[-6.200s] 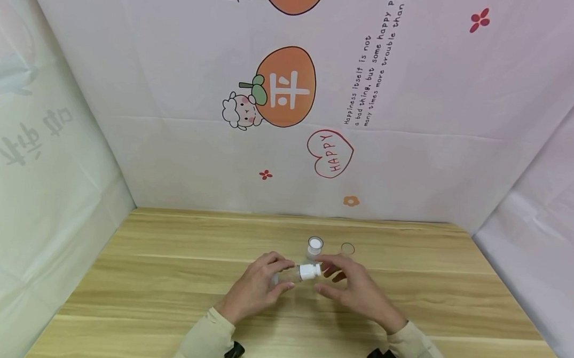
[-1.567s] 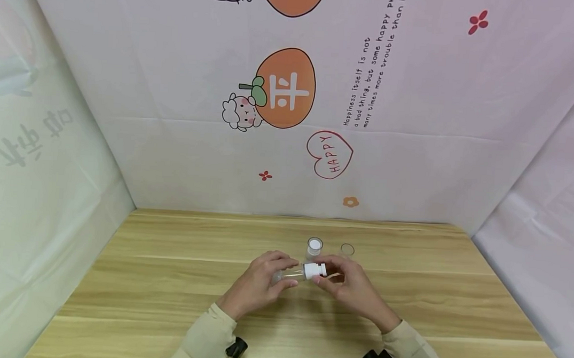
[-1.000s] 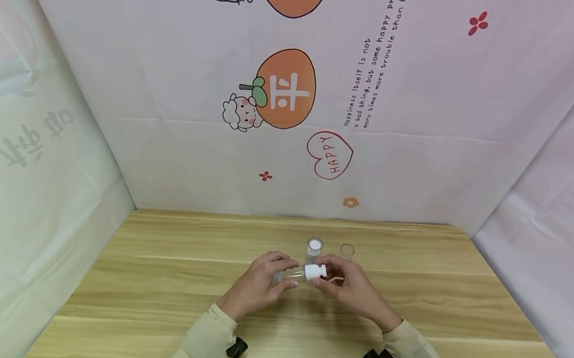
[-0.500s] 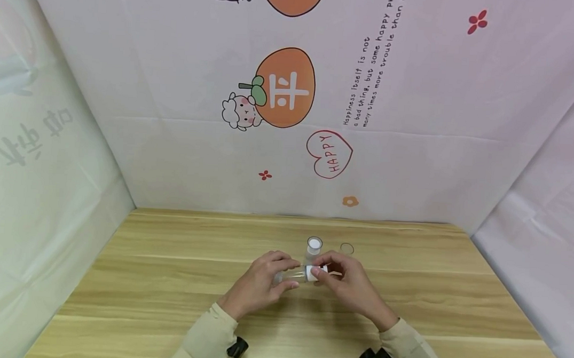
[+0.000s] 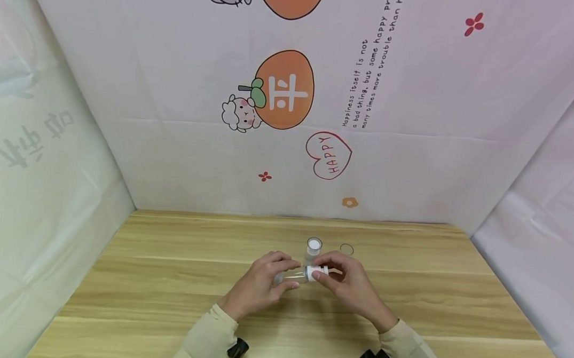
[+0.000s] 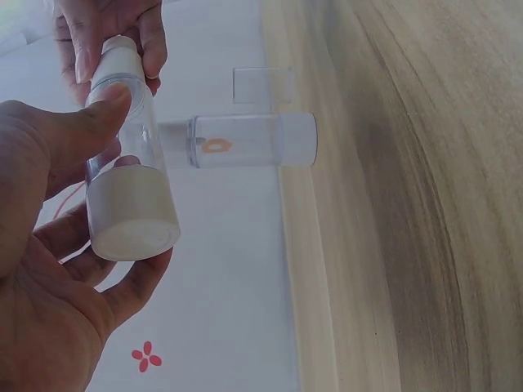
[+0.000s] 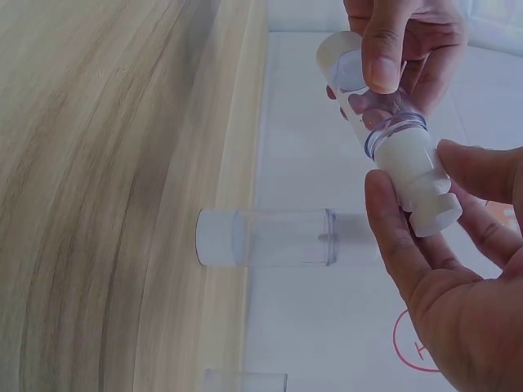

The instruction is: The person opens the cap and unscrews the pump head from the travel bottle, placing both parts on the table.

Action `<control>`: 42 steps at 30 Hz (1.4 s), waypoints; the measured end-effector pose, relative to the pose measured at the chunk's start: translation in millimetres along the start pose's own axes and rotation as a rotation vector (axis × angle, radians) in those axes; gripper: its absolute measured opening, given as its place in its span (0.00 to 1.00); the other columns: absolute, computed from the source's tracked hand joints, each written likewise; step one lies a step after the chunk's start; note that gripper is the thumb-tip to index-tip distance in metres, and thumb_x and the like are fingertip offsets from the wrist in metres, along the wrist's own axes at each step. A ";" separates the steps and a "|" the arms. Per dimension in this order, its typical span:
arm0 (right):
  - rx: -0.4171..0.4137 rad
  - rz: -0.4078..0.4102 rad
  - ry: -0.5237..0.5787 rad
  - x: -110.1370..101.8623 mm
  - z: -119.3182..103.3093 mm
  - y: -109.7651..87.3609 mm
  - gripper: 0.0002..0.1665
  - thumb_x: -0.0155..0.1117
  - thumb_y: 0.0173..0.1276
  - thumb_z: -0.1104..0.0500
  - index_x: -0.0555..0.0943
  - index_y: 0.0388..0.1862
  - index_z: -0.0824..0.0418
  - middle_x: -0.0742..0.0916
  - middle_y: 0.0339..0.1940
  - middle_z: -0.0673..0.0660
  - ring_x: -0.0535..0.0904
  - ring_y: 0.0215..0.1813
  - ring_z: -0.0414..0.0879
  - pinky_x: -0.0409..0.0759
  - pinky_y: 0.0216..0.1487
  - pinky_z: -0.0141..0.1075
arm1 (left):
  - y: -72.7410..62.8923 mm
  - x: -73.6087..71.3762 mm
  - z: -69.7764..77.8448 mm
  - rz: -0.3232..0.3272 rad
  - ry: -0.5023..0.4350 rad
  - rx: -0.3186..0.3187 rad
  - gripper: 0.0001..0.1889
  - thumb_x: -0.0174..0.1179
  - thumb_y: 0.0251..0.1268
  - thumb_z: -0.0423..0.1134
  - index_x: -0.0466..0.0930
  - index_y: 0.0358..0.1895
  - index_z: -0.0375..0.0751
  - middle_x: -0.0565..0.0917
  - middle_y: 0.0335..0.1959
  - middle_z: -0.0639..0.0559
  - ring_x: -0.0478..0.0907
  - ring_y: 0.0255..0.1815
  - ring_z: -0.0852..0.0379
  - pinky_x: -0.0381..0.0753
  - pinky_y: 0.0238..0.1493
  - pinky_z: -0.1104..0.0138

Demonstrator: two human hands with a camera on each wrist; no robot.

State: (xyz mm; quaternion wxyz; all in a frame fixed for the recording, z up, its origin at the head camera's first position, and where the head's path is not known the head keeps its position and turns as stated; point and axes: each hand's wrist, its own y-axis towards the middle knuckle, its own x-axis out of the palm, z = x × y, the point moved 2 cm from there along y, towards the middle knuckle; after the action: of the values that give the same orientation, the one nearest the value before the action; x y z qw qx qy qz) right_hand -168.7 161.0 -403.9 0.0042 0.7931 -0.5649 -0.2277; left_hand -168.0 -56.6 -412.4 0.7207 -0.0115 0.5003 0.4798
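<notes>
One clear bottle (image 5: pixel 294 276), held above the counter (image 5: pixel 167 280), body clasped by left hand (image 5: pixel 260 282), white top (image 7: pixel 409 159) toward 3 o'clock pinched by right hand (image 5: pixel 349 285); second bottle (image 5: pixel 314 247) upright at 12 o'clock, liable to topple if right fingers nudge it.

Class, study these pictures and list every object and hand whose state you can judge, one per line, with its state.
Held bottle: tilted, off the table
White top: on the held bottle; tightness unclear
Standing bottle: upright on the table
Clear cap: on the table, apart from both bottles
Left hand: gripping the bottle's body
Right hand: pinching the white top
</notes>
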 end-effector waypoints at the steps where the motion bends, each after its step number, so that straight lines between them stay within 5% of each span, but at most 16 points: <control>1: 0.008 0.000 -0.003 -0.1 0.3 -0.2 0.11 0.69 0.69 0.67 0.83 0.49 0.66 0.86 0.47 0.59 0.83 0.47 0.49 0.85 0.46 0.36 | -0.1 0.2 0.0 -0.001 -0.004 -0.002 0.18 0.71 0.64 0.38 0.85 0.56 0.40 0.83 0.48 0.49 0.79 0.48 0.56 0.82 0.48 0.62; 13: 0.097 -0.062 -0.099 -4.8 6.2 -1.0 0.22 0.69 0.72 0.55 0.81 0.58 0.67 0.85 0.46 0.57 0.83 0.44 0.51 0.85 0.43 0.38 | -0.6 0.7 -0.2 0.011 0.007 0.004 0.18 0.71 0.64 0.39 0.85 0.55 0.39 0.83 0.49 0.49 0.79 0.47 0.56 0.82 0.47 0.63; 18: 0.159 -0.133 -0.075 -7.0 9.8 -0.1 0.23 0.66 0.75 0.52 0.81 0.56 0.70 0.86 0.40 0.62 0.85 0.40 0.59 0.86 0.40 0.47 | -0.7 0.7 -0.8 0.037 0.005 0.012 0.18 0.73 0.62 0.38 0.86 0.54 0.38 0.83 0.48 0.49 0.79 0.46 0.56 0.83 0.46 0.63; 32: 0.225 -0.189 0.024 -8.4 8.3 0.1 0.22 0.65 0.75 0.53 0.80 0.52 0.72 0.87 0.36 0.63 0.84 0.38 0.66 0.86 0.35 0.50 | -1.1 1.4 -1.9 0.064 0.005 0.014 0.18 0.74 0.61 0.36 0.86 0.54 0.39 0.83 0.49 0.49 0.80 0.47 0.55 0.83 0.47 0.62; 42: 0.176 -0.182 0.039 -8.8 6.4 -0.3 0.19 0.69 0.71 0.61 0.79 0.54 0.70 0.86 0.39 0.64 0.84 0.39 0.66 0.87 0.35 0.43 | -0.3 1.4 -2.0 0.060 0.003 0.020 0.18 0.74 0.60 0.36 0.86 0.54 0.38 0.83 0.48 0.49 0.79 0.46 0.55 0.82 0.46 0.63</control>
State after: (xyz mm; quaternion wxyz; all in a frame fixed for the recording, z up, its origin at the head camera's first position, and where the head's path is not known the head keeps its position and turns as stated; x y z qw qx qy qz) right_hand -173.0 170.7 -406.6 -0.0751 0.8426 -0.5082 -0.1613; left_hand -169.1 -56.9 -414.6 0.7052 0.0101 0.5064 0.4960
